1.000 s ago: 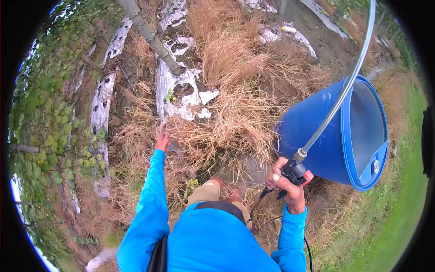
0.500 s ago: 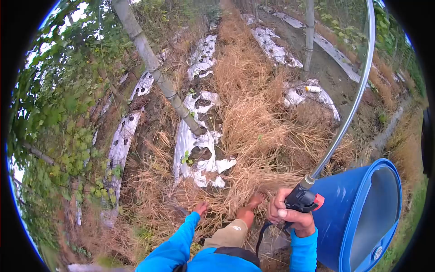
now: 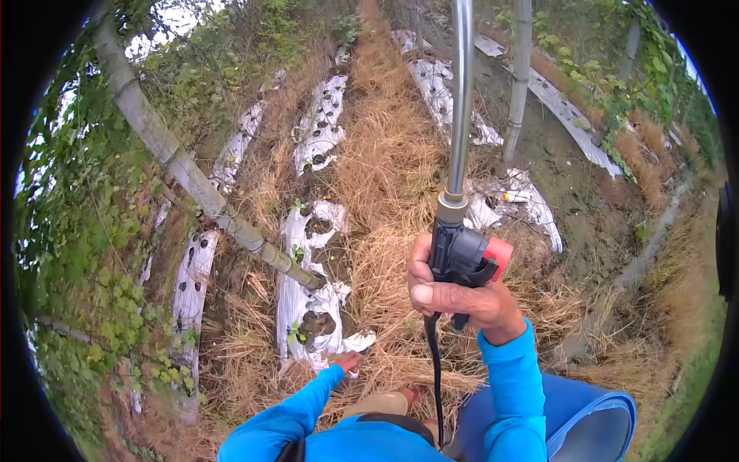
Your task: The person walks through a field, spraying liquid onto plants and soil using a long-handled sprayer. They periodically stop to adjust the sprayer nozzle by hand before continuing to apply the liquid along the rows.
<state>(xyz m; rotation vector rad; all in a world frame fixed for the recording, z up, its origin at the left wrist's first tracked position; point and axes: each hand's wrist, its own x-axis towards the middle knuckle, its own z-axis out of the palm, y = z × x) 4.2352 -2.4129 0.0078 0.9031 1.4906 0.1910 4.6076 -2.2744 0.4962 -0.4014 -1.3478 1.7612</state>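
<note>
My right hand (image 3: 469, 300) is wrapped round the black handle of a spray wand (image 3: 454, 250), raised in front of me. A red part (image 3: 499, 256) sits on the handle's right side. The wand's metal tube (image 3: 462, 100) runs straight up out of view, and a thin black hose (image 3: 436, 369) hangs below. My left hand (image 3: 348, 362) is low on the left, over the near end of a torn white plastic sheet (image 3: 294, 312). Its fingers look loosely stretched, with nothing visible in them. A blue drum (image 3: 566, 400) is beside my right forearm, partly hidden by it.
A bamboo pole (image 3: 188, 173) leans across the left, its foot on the white sheet. Another pole (image 3: 518, 92) stands to the right. Dry straw (image 3: 389, 165) covers the path between sheeted rows. A small white bottle (image 3: 514, 198) lies on the right row. Leafy vines (image 3: 85, 269) crowd the left.
My right hand has moved up and left with the spray wand, whose tube now stands nearly upright. The drum sits lower in view. My left hand shows slightly farther right.
</note>
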